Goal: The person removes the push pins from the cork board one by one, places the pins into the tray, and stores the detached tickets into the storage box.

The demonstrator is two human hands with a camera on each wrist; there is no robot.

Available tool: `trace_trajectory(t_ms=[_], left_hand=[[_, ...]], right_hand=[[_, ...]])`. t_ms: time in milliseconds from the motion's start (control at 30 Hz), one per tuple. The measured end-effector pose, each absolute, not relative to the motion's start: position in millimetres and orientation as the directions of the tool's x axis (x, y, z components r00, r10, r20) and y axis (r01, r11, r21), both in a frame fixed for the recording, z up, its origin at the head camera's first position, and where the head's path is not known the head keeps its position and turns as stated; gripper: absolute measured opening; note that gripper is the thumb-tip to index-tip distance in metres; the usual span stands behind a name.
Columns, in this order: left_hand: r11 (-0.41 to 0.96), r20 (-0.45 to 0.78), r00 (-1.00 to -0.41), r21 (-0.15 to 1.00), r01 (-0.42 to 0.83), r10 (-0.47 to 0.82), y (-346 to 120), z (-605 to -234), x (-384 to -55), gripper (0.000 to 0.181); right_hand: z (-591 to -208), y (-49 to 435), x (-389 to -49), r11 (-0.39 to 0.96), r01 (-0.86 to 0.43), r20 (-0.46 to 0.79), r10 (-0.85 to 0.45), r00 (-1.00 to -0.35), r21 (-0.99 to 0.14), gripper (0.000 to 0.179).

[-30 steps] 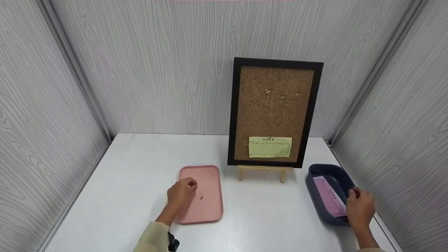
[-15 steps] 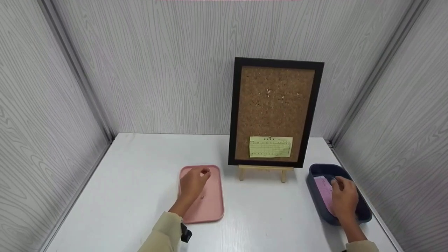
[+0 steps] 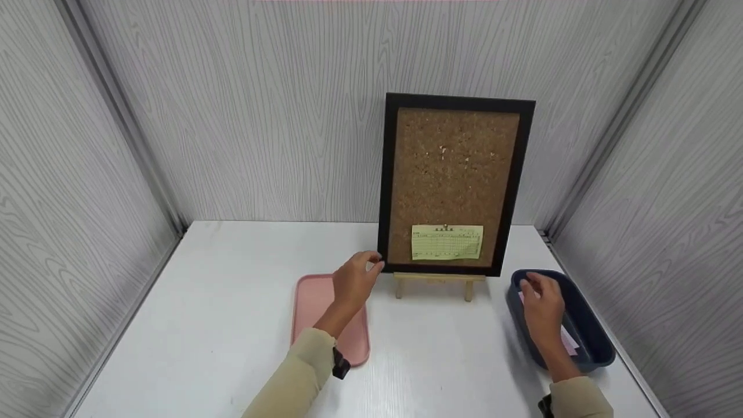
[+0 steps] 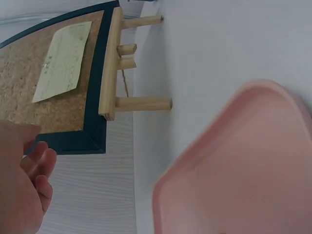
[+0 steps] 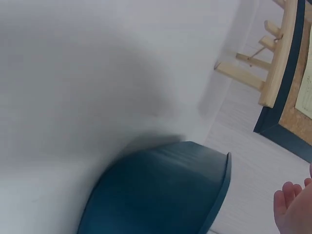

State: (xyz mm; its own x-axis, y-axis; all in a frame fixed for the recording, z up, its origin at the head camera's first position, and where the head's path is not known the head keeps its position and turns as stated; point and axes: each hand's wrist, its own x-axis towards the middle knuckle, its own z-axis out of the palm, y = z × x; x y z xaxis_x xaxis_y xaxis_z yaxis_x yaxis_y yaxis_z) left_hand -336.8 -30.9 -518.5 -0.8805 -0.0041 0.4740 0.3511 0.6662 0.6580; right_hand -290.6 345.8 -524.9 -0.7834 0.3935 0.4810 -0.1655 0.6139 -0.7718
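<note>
My left hand [image 3: 353, 284] is in front of the lower left corner of a black-framed cork board [image 3: 455, 186], thumb and fingertips loosely bent close together. Nothing shows between them in the left wrist view. Pinned low on the board is a yellow-green printed slip [image 3: 447, 244], with a small pin [image 3: 445, 226] at its top edge. My right hand [image 3: 544, 305] hovers over the left side of a dark blue bin [image 3: 601, 342], fingers loosely curved and no object visible in them. Part of a pink slip [image 3: 569, 342] shows inside the bin, mostly hidden by the right hand and wrist.
A small wooden easel [image 3: 438, 277] holds the board up. Left of it, a pink tray [image 3: 313, 302] lies flat on the white table [image 3: 244, 278], partly under my left forearm. Grey wood-grain panels [image 3: 290, 116] enclose the back and sides.
My left hand has moved from over the pink tray forward and right to the board's corner. The right hand has shifted left and forward across the bin. The yellow-green slip has stayed put.
</note>
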Motion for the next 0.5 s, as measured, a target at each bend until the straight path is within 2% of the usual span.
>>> trace_trajectory(t_ms=[167,500], left_hand=[[0.685,0.539,-0.842,0.611,0.397,0.006,-7.7,-507.3,-343.9,0.014],[0.734,0.583,-0.812,0.538,0.416,0.032,32.8,-497.2,-360.5,0.015]], right_hand=[[-520.9,337.4,-301.7,0.629,-0.202,0.517,0.368,-0.773,-0.751,0.023],[-514.0,325.0,-317.6,0.592,-0.181,0.460,0.363,-0.810,-0.785,0.026]])
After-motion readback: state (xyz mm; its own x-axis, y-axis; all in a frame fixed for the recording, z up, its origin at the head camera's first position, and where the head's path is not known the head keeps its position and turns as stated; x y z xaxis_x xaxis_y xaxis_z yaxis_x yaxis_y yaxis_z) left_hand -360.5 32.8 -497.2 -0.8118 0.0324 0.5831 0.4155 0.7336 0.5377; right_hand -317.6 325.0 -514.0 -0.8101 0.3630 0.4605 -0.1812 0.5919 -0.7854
